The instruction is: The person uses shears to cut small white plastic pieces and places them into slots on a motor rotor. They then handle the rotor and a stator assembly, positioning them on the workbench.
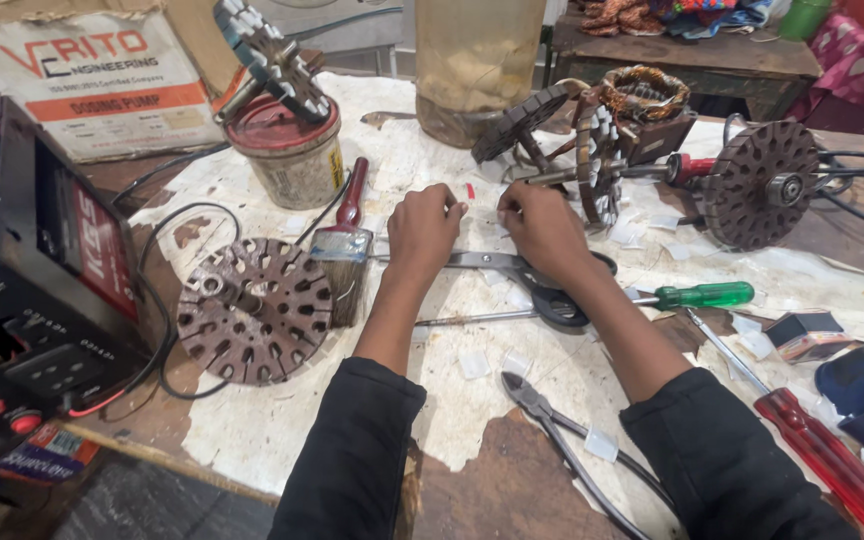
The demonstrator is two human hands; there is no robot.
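While both hands met above the scissors [512, 268], a small white paper slip [482, 205] was pinched between left hand [422, 228] and right hand [544, 228]; judged light, flimsy, best gripped by its edges.

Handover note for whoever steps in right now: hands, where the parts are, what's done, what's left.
Left hand and right hand: both fisted over the bench, fingertips pinching something small and pale between them; what it is cannot be told.
Scissors lie just under the hands, green-handled screwdriver to the right, paintbrush to the left.
Slotted stator core lies flat at left, bare of wire. Another core stands at right.
Done: small white paper pieces lie cut across the bench.
Left: no paper visible in the flat core's slots.
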